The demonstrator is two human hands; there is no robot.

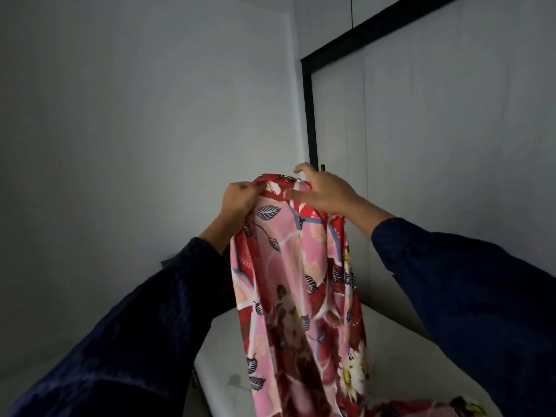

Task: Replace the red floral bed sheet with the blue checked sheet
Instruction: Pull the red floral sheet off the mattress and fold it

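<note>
Red floral sheet (288,281) is off the bed and held up at chest height, hanging in a long narrow fall. Its lower end is bunched on the bare white mattress (406,356) at bottom R. The top edge is gathered btwn both hands, which sit close together, prob. to match corners or edges for folding; lifting lets the cloth's weight pull it straight. L hand (239,200): grip closed on the L end of the top edge, fingers curled round the hem, wrist bent up. R hand (325,194): thumb laid across the front of the cloth, fingers arched over the edge behind. It reads as a pinch on the hem, though the index finger stands a bit loose. Both forearms are raised and angled inward, in dark blue sleeves (481,296). Judgement: strip step done, fold or put-away in hand. Blue checked sheet not in view, so laying it is yet to come. Bkgd: pale grey walls and a black-framed panel (310,115) at R.
</note>
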